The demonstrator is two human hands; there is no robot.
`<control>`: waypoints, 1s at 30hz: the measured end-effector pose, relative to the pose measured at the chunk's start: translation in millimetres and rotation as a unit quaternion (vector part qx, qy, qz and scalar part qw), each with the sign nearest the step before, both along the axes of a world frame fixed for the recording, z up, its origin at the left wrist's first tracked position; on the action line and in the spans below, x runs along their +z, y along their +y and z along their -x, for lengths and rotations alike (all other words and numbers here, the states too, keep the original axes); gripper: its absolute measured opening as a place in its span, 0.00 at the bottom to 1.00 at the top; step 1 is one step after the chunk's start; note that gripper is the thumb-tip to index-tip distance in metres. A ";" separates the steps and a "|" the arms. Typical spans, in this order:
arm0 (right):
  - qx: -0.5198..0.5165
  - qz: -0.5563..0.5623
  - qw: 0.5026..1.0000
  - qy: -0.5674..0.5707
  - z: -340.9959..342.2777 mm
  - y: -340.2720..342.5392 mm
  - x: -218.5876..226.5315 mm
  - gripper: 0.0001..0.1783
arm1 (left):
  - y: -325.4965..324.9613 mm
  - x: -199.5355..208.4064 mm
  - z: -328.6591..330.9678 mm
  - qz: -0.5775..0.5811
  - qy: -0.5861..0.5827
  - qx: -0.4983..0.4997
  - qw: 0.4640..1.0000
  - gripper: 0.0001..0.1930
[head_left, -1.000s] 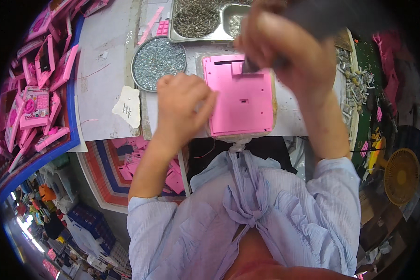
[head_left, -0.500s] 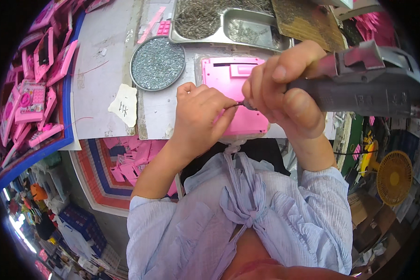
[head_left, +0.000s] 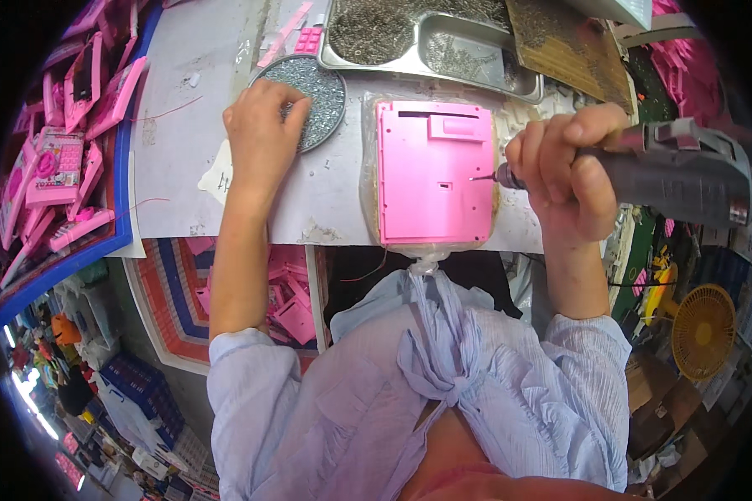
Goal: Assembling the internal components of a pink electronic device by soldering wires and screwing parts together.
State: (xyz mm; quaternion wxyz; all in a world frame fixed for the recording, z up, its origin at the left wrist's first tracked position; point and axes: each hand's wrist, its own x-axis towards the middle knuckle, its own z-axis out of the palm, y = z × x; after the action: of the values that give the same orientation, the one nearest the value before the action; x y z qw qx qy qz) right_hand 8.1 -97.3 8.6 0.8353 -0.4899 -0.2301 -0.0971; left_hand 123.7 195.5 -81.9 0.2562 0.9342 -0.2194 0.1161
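Note:
A pink plastic toy casing (head_left: 434, 179) lies back side up on a plastic-wrapped pad in front of me. My right hand (head_left: 572, 167) is wrapped round a dark power screwdriver (head_left: 673, 179). Its thin bit points left, over the casing's right part. At the left, my left hand (head_left: 263, 125) reaches onto a round dish (head_left: 340, 125) full of small silvery screws (head_left: 322, 104). The fingers there are curled together with the tips at the screws. Whether a screw is between them cannot be made out.
A steel tray (head_left: 530, 90) with two compartments of small metal parts stands at the back, beside a brown board (head_left: 568, 50). Left is a blue-edged bin (head_left: 125, 209) of pink toys. Below the table edge sits a box of pink parts (head_left: 292, 313). A yellow fan (head_left: 703, 332) stands right.
My left hand has left the screwdriver's bit and moved left to the dish of screws. My right hand has drawn the screwdriver rightward, uncovering the pink casing.

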 end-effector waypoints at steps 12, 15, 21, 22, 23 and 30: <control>-0.020 0.021 0.998 0.064 67.5 -11.4 -8.5 0.16 | 7.3 5.4 0.8 -0.002 0.039 0.012 0.999 0.09; -0.053 0.067 0.991 0.100 78.9 -5.9 -9.3 0.17 | -0.2 14.3 15.8 0.063 0.092 0.012 0.994 0.08; -0.050 0.091 0.988 0.112 84.8 -1.6 -10.3 0.16 | -56.2 32.7 100.6 0.136 0.093 -0.210 0.964 0.08; -0.041 0.090 0.989 0.107 83.9 -0.9 -12.9 0.15 | -65.7 32.9 105.3 0.124 0.062 -0.245 0.960 0.08; -0.058 0.134 0.986 0.079 84.1 -0.9 -16.7 0.14 | -75.0 32.8 107.6 0.110 0.030 -0.280 0.953 0.08; -0.063 0.236 0.969 -0.033 75.7 2.7 -23.3 0.12 | -81.3 19.6 107.5 0.088 0.035 -0.310 0.946 0.06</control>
State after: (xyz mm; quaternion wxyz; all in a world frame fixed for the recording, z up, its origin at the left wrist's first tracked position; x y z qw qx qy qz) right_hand -67.6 -94.6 -14.7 0.6800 -0.6833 -0.2427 -0.1088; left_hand 16.3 114.2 -62.3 0.3686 0.7972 -0.4778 0.0167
